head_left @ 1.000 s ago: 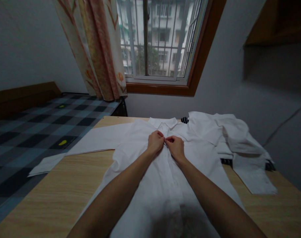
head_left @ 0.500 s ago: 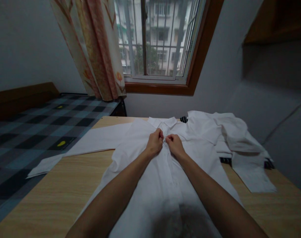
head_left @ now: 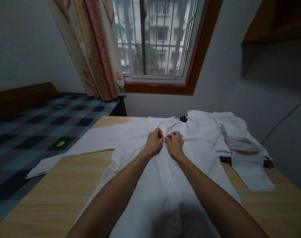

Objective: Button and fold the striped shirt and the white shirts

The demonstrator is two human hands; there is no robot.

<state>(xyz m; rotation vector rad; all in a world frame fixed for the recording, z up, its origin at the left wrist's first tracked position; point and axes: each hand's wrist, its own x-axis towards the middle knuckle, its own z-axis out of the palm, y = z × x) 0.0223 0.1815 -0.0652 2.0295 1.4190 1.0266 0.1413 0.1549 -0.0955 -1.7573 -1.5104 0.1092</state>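
A white long-sleeved shirt [head_left: 150, 185] lies front up, its collar towards the window and one sleeve stretched out to the left. My left hand [head_left: 154, 140] is closed on the front placket a little below the collar, fingers curled in a pinch. Right beside it, my right hand [head_left: 174, 142] pinches the same placket with thumb and fingertips, its other fingers bent. The spot between the fingertips is too small to make out, so any button there is hidden. Further down, the placket runs between my forearms.
The shirt lies on a light wooden table [head_left: 86, 175]. More white clothing [head_left: 230, 125], with dark striped cloth under it, is heaped at the right. Left of the table is a bed with a checked cover [head_left: 73, 115]. A barred window [head_left: 155, 39] and a curtain [head_left: 96, 49] are behind.
The fingers of my right hand have lifted and spread slightly, while its fingertips stay at the placket. My left hand has hardly moved.
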